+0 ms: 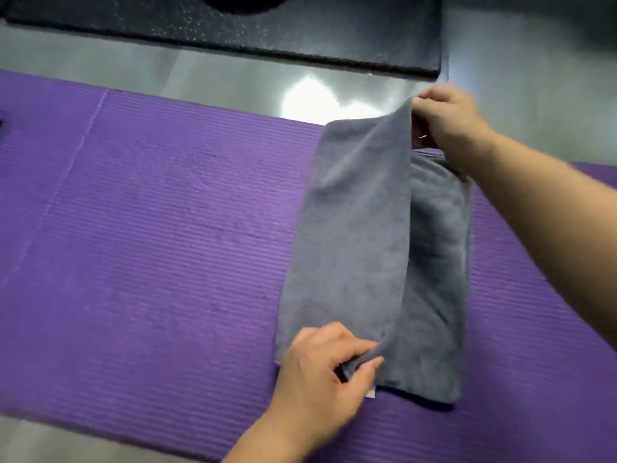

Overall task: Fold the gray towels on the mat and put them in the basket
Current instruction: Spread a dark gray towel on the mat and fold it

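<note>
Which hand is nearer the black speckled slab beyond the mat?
Right. The right hand pinches the gray towel at its far corner, just short of the black slab; the left hand grips its near corner, across the purple mat from the slab.

Your right hand is blurred, its fingertips hidden behind the raised flap of the towel. The purple mat runs off the left, right and bottom edges. The top edge crops a dark round shape. Your left hand covers most of a white tag.
</note>
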`<act>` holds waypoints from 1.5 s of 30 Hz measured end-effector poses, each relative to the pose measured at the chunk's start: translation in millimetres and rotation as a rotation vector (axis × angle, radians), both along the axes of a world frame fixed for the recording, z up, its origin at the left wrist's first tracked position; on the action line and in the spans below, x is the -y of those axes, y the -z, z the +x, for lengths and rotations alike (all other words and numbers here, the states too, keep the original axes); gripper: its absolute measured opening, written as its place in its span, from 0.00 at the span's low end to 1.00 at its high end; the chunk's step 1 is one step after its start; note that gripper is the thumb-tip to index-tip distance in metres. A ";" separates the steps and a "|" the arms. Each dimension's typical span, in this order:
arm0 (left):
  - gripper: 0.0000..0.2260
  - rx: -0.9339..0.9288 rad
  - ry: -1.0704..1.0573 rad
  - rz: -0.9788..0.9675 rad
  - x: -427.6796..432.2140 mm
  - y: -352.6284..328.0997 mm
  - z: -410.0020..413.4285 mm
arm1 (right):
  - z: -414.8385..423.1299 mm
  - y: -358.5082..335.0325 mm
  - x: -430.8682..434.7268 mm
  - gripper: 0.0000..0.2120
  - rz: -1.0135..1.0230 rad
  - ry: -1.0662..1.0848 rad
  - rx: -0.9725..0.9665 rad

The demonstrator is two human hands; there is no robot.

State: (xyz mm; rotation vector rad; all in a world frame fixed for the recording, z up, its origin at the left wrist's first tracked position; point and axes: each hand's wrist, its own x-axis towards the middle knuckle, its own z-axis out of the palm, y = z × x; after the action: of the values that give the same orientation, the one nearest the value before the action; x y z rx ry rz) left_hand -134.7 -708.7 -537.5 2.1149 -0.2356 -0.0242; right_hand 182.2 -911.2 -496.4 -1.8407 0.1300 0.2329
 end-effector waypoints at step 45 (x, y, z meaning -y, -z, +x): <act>0.09 -0.430 -0.276 0.327 23.9 34.6 199.7 | -272.7 50.2 59.1 0.22 -0.710 0.103 -0.544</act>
State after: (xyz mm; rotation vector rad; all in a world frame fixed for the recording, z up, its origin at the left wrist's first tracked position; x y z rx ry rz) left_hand 65.0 -732.6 -572.1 2.3847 0.3375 -0.3715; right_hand -90.5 -970.2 -546.5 -2.4159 0.7640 0.6783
